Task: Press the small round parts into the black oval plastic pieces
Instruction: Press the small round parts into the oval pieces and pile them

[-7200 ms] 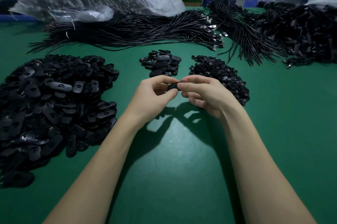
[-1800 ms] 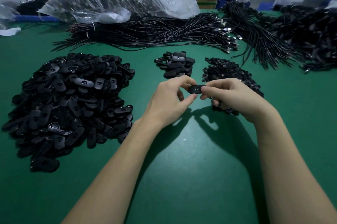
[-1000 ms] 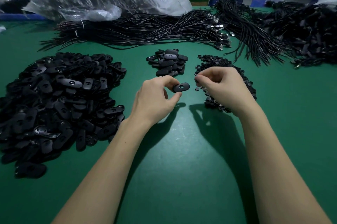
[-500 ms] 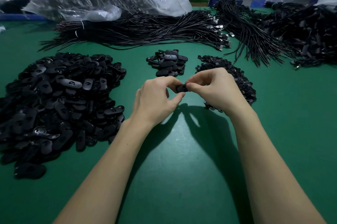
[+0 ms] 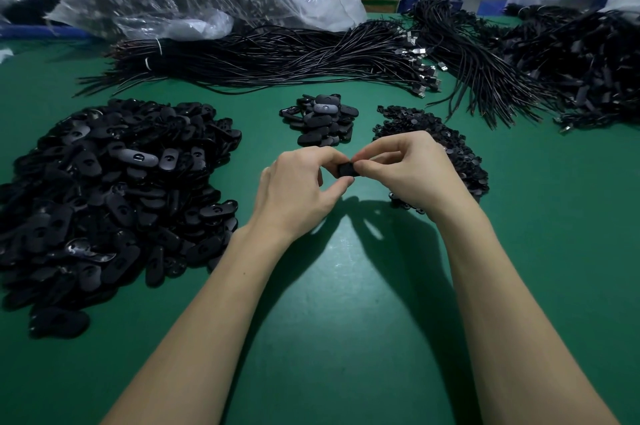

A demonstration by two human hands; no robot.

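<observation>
Lying crosswise between both hands above the worktop (image 5: 346, 338), the black oval piece (image 5: 346, 169) is pinched by the left hand (image 5: 298, 196) and right hand (image 5: 415, 175), equally near.

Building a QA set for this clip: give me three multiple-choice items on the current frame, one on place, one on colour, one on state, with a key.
1. Where is the big pile of oval pieces?
A. left of both hands
B. right of both hands
C. on the plastic bag

2. What colour is the table top?
A. white
B. green
C. grey

3. What are the hands doing?
A. resting flat
B. pulling cables
C. both pinching one black oval piece

Key: A, it lies beside the left forearm; B, green surface throughout; C, left hand and right hand meet on it.
</observation>
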